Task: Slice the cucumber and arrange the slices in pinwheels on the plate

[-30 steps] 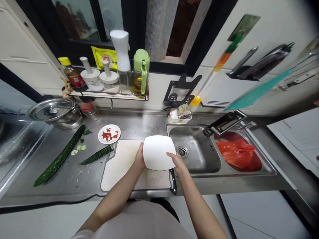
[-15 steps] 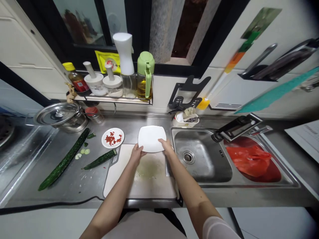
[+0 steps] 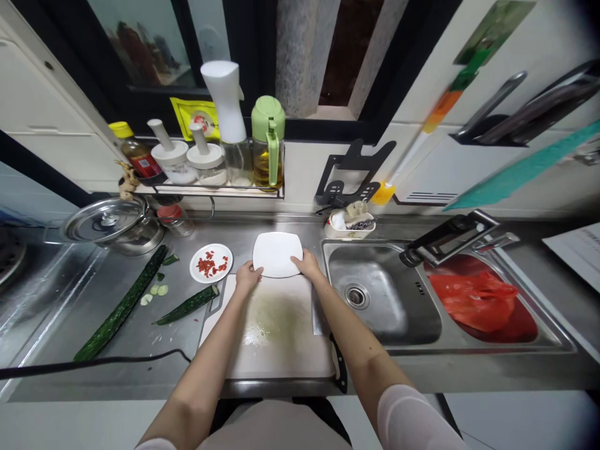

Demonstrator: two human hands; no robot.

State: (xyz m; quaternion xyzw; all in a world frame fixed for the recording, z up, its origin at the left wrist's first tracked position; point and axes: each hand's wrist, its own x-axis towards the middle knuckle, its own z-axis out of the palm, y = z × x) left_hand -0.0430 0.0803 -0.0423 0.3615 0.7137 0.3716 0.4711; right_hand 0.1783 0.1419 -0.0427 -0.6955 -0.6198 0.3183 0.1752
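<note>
A white squarish plate (image 3: 277,254) lies level between my hands, over the far edge of the pale cutting board (image 3: 285,359). My left hand (image 3: 248,279) is at its near left corner, thumb and finger closed on the rim. On the near right corner rests the thumb of my right hand (image 3: 308,263), with the other fingers curled at the edge. Whether the plate fully touches the counter, I cannot tell. Left of it, a small white plate (image 3: 193,269) bears chopped red pieces (image 3: 212,265). A cut cucumber piece (image 3: 187,305) lies beside the board, which is wet in the middle.
A long cucumber (image 3: 122,306) and several slices (image 3: 154,290) lie on the steel counter. A lidded pot (image 3: 140,231) stands at the back left. To the right are the sink (image 3: 394,300) and a red bag (image 3: 475,300). A knife handle (image 3: 340,365) shows beside the board.
The plate has moved slightly away from me and left, off most of the cutting board, with both hands following. My view has shifted a little.
</note>
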